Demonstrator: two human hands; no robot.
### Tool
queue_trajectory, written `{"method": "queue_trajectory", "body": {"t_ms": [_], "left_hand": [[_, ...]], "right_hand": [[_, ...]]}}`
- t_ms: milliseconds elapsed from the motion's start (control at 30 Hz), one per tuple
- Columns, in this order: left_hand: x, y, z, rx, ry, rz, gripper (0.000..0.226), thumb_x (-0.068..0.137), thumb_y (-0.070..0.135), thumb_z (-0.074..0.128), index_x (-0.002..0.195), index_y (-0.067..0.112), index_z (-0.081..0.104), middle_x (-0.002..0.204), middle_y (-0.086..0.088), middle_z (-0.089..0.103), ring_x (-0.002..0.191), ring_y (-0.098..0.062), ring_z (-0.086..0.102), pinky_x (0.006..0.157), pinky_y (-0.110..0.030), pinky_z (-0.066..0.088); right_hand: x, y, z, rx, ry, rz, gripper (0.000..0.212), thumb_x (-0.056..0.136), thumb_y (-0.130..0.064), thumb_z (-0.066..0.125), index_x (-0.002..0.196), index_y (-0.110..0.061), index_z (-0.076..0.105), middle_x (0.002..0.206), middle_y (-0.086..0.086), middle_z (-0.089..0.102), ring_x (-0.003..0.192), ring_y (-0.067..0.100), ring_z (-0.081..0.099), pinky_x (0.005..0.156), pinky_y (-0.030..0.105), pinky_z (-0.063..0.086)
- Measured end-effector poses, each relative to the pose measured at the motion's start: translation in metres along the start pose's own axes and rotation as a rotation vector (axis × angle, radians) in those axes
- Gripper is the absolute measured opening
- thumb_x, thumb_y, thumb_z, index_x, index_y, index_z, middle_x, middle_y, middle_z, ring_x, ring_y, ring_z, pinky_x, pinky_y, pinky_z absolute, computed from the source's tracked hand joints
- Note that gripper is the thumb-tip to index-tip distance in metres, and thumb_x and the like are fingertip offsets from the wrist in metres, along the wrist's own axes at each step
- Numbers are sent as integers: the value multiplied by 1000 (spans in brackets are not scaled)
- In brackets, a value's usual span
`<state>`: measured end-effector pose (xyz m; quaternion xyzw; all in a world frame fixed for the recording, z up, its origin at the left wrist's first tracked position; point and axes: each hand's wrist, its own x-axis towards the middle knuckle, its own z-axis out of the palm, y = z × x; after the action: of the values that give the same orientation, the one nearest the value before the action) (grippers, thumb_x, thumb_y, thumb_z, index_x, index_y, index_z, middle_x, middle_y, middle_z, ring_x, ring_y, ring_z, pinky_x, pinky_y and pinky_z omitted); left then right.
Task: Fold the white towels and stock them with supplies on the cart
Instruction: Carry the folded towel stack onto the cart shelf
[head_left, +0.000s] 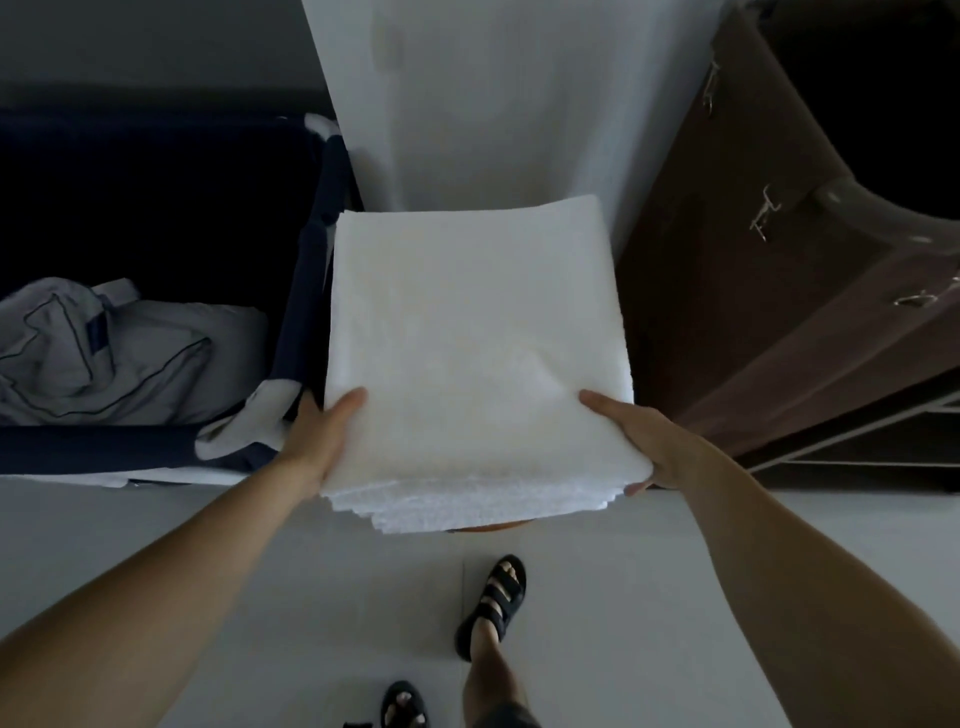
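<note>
One stack of folded towels, held at both near corners

- Dark fabric bin (311, 260): left of centre, possibly part of the cart; crumpled grey linen (119, 353) inside.
- Brown cabinet (753, 312): right side, metal fittings on its face.
- Towel stack (478, 353): white, several layers, edges squared; between bin and cabinet.
- Left hand (317, 441): gripping the near left corner, thumb on top, fingers hidden beneath.
- Right hand (639, 441): matching grip at the near right corner.
- Brown edge (488, 527): peeking from under the stack's near side; stack resting or lifted, impossible to tell.
- Step, by judgement: folding finished, stocking in hand.
- Next move: level carry to a cart shelf, even grip, no sliding layers.
</note>
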<state>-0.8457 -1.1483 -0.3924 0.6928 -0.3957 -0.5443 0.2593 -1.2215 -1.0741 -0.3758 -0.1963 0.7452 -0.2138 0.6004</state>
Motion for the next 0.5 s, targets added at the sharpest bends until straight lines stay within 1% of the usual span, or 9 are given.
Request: {"method": "queue_trajectory", "body": {"t_ms": [33,67,100,167,200,267,333,400,500], "left_hand": [[1,-6,-6,-169,-112,-146,69,87,52,65,143,15,48,133,-9,62,117,-29,62,98,-44,49],[1,-11,-10,-255,-207,-234,63,84,57,65,135,19,58,124,-9,68,110,-29,66,94,-44,52],[0,-15,-12,-291,-266,-270,60,82,60,64,129,23,63,119,-9,71,108,-30,67,91,-43,53],[2,-20,-10,-349,-298,-276,56,80,63,64,123,25,66,115,-10,72,105,-31,69,86,-45,55],[2,-19,-7,-370,-300,-271,54,81,62,65,120,24,68,112,-11,73,101,-32,70,82,-45,57],[0,-13,-5,-388,-304,-270,51,80,60,66,114,22,72,105,-11,75,91,-31,73,73,-45,59],[0,-5,-9,-380,-303,-283,49,78,58,68,110,22,73,101,-9,75,86,-30,74,68,-46,59],[2,3,-15,-368,-303,-275,49,77,57,68,111,21,73,100,-8,76,84,-29,74,68,-43,59],[4,16,-21,-356,-296,-261,56,75,61,67,114,21,73,107,-10,75,92,-30,73,83,-45,56]], "right_hand": [[-1,3,-1,33,-30,10,87,48,-71,84,115,-18,67,107,8,73,98,36,68,68,48,57],[-1,4,-1,50,-54,6,87,49,-70,84,117,-18,66,110,9,72,101,38,67,71,51,56],[-1,3,0,55,-73,-1,88,50,-70,84,120,-19,65,114,10,70,105,39,65,78,55,55],[-4,-1,1,66,-84,-4,89,53,-67,84,124,-20,61,121,11,66,112,40,61,93,62,48],[-7,-4,1,67,-75,-1,87,54,-65,84,125,-21,59,122,10,65,113,38,59,95,63,46],[-12,-11,-1,41,-50,7,80,58,-63,83,123,-22,58,121,8,63,111,35,59,95,62,47],[-17,-20,-1,11,-44,14,73,61,-61,82,119,-23,59,118,7,64,108,34,60,93,61,48],[-23,-29,0,-15,-46,7,72,63,-59,82,120,-22,58,118,8,64,107,34,60,92,60,49],[-29,-42,-1,-12,-55,-9,72,59,-61,83,116,-24,60,116,7,66,106,34,63,92,57,50]]}}
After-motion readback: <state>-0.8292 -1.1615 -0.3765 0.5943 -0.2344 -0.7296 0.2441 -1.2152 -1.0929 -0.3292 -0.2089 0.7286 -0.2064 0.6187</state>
